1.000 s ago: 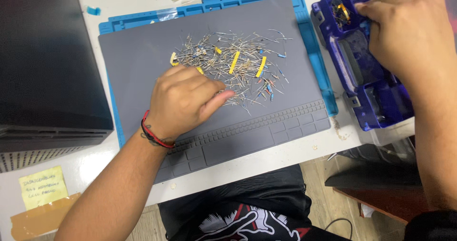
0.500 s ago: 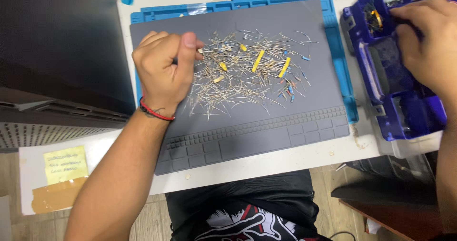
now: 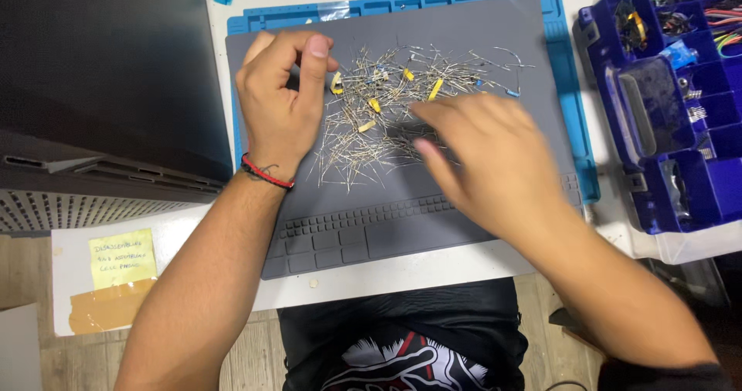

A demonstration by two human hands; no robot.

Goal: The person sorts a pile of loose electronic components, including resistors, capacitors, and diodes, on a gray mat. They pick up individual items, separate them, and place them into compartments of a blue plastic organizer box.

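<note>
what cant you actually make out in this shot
- Right hand: motion-blurred in the head view, so whether its fingers touch or grip any component is unclear.
- Left hand: thumb and fingers curl together; anything pinched is too small to see.
- Pile of wire-leaded components: too small and tangled to count, partly covered by the right hand.
- Blue organizer box: cut off by the right edge.

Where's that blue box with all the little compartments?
The blue compartment box sits at the right edge of the head view, on the white table just right of the grey work mat, beyond the person's right hand.
</note>
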